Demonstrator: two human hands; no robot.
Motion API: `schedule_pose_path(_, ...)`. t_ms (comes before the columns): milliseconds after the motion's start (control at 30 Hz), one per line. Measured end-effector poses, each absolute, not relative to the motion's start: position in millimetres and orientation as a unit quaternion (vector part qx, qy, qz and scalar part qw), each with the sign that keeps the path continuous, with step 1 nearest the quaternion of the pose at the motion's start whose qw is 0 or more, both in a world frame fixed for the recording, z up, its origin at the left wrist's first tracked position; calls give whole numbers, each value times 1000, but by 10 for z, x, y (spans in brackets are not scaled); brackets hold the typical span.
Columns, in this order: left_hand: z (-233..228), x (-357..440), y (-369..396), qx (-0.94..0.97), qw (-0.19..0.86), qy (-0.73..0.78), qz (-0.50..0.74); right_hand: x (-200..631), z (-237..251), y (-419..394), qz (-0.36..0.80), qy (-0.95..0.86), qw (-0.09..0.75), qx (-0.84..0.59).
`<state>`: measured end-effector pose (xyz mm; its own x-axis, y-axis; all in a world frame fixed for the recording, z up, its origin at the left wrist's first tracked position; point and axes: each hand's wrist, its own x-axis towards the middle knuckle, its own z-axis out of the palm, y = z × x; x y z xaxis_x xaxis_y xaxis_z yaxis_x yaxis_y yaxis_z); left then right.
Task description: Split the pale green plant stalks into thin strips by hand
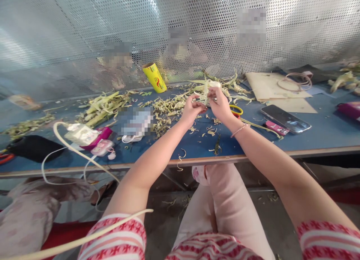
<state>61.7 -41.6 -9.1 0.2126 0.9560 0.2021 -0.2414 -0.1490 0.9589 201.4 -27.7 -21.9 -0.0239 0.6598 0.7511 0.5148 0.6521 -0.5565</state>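
My left hand (192, 109) and my right hand (219, 102) meet above the blue table (309, 140), both pinching a pale green leaf strip (206, 90) that stands up between the fingers. Its upper end curls over near a white tip. A pile of cut leaf scraps (165, 108) lies just left of my hands. Yellow-handled scissors (236, 110) rest on the table right behind my right wrist, partly hidden by it.
A yellow roll (154, 77) stands at the back. Green leaf bundles (104, 106) lie left. A phone (285, 118), a pink case (277, 128), cardboard sheets (270, 85) and a wire hoop (298, 80) sit right. White cable (73, 149) and pink gadgets (101, 146) lie front left.
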Motion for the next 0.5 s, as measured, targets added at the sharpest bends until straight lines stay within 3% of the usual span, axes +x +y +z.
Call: schedule_pose_path(500, -106, 597, -410, 550, 585, 338, 490, 1996, -166, -412, 19, -760, 499, -416)
